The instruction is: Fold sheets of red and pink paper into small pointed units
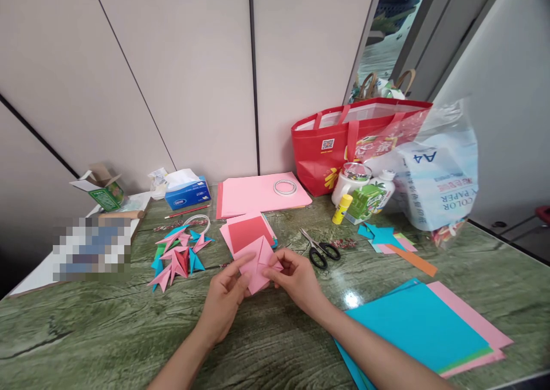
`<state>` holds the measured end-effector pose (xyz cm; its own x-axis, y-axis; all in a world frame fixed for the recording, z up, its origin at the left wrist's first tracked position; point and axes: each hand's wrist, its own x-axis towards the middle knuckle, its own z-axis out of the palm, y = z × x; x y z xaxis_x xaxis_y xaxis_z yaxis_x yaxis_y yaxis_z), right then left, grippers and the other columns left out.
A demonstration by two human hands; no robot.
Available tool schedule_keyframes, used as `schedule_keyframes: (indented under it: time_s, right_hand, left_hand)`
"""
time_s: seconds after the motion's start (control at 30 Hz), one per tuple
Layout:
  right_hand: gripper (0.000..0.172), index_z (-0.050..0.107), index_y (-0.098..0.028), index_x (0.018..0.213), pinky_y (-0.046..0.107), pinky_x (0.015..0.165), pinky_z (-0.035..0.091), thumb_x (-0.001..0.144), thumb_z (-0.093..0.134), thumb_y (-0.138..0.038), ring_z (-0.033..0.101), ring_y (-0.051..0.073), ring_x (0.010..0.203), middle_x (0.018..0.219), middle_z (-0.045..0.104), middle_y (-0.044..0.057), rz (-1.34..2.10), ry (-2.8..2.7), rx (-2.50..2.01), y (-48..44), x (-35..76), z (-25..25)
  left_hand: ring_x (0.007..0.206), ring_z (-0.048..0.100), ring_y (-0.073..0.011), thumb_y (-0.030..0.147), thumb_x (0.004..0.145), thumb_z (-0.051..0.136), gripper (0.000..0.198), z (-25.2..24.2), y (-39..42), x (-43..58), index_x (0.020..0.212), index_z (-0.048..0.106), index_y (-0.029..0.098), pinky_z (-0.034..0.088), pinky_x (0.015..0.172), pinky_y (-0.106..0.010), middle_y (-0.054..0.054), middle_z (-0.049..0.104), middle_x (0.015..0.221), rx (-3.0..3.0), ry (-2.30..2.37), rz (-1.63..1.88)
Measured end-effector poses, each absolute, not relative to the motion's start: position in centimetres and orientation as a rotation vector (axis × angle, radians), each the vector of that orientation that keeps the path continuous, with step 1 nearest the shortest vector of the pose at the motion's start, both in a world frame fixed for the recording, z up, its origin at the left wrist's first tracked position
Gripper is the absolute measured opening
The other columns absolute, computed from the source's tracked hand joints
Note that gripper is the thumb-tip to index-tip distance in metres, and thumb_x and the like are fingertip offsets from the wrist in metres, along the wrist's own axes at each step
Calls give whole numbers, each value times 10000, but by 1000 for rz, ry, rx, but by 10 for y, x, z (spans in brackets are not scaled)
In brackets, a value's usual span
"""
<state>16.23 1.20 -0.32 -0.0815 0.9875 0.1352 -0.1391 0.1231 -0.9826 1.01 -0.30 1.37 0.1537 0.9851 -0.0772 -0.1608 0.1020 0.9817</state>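
A small folded pink paper [258, 272] is held up over the table between my two hands, its crease lines showing. My left hand [223, 295] grips its left side, thumb in front. On the right edge, my right hand [296, 278] pinches the paper between thumb and fingers. Just behind it lies a stack of red and pink paper squares [247, 232]. To the left sits a pile of folded pink, blue, green and red paper pieces [178, 258]. Black-handled scissors [320, 249] lie to the right of my right hand.
Large blue sheets [412, 321] lie at front right, partly under my right forearm. Blue and orange paper scraps [387, 238], a glue stick [342, 209], a red bag [318, 166] and a plastic paper pack [442, 178] stand or lie beyond. A tissue box [188, 193] and pink sheets [258, 192] are at the back.
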Motion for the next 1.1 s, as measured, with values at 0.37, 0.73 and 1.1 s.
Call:
schedule_keyframes:
  time_s: [0.37, 0.73, 1.1]
  right_hand:
    - [96, 626, -173, 736, 239, 580, 415, 690, 622, -257, 527, 135, 614, 684, 604, 4, 1064, -1407, -1022, 11, 164, -1]
    - [217, 509, -212, 922, 207, 558, 415, 715, 574, -211, 507, 116, 612, 721, 549, -24, 1203, -1383, -897, 9, 163, -5]
    - [269, 633, -218, 958, 341, 850, 405, 705, 592, -135, 567, 193, 918, 976, 649, 35, 1010, -1544, -967, 14, 169, -1]
  left_hand:
    - [616, 620, -148, 232, 557, 731, 770, 21, -3, 16, 1252, 398, 206, 515, 575, -261, 10, 681, 732, 985, 1105, 1228]
    - [505, 661, -215, 303, 551, 730, 230, 20, -2, 15, 604, 598, 122, 534, 444, -263, -36, 668, 508, 958, 1270, 1037]
    - [399, 619, -174, 373, 615, 680, 297, 20, -4, 15, 545, 550, 116, 481, 353, -228, -55, 651, 483, 1012, 1233, 884]
